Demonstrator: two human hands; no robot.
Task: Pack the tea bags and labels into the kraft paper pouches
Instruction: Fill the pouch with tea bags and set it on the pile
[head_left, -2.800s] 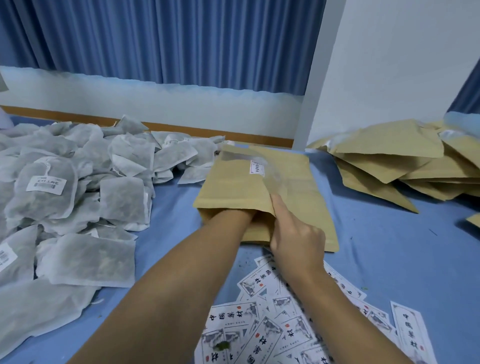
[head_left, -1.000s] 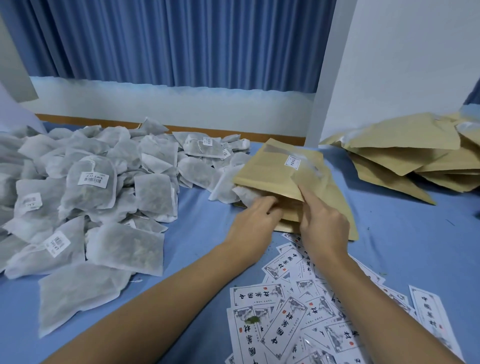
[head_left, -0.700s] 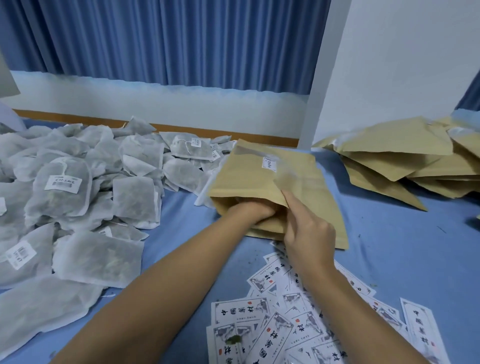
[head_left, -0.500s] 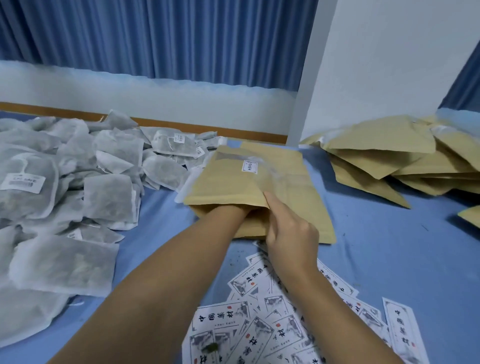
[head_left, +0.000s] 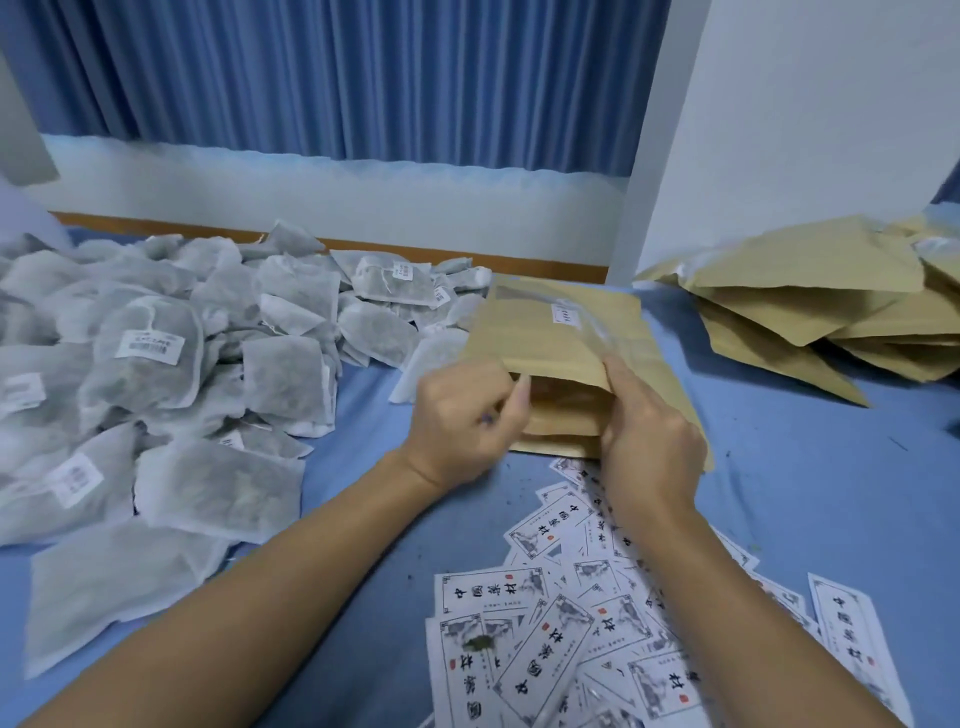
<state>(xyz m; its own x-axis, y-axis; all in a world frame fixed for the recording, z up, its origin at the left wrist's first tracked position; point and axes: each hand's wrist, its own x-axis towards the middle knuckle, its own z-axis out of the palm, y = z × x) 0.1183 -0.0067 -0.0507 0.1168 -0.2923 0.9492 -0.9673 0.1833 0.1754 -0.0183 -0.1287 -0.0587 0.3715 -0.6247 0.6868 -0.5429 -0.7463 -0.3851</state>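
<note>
On the blue sheet (head_left: 779, 493), just past the middle, a flat kraft pouch (head_left: 561, 338) lies with its mouth toward the near side, on top of what look like more empty ones. The right hand (head_left: 649, 447) pinches its upper lip, thumb on top, keeping the mouth agape. The left hand (head_left: 462, 415) sits at the opening with curled fingers, blurred, and I can't tell whether it holds anything. Plenty remains, I'd say: a big heap of gauzy, pillow-like tea bags (head_left: 156, 364) on the left, some with white barcode stickers, and slim printed paper labels (head_left: 545, 649) fanned out near. A rumpled pile of pouches (head_left: 805, 312) at the far right looks already packed.
</note>
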